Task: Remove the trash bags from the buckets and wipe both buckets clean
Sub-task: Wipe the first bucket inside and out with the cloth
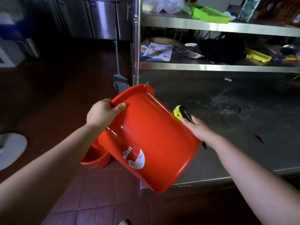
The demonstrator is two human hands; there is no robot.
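Two hands at mid-frame: left hand (pixel 103 113) gripping tilted red bucket (pixel 152 137) by rim, right hand (pixel 198 130) pressing yellow cloth (pixel 181 113) to wall. Best wiped rim-to-base, bucket steadied.

We see a steel shelf rack (pixel 211 67) carrying a green tray (pixel 209 14), papers (pixel 158 51) and a yellow tray (pixel 258 56). A broom (pixel 119 75) leans beside its post, on the red tiled floor (pixel 97 200).

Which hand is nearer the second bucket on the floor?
Left. The left hand grips the held bucket's rim, above the floor bucket; the right hand, with the cloth, is across the held bucket.
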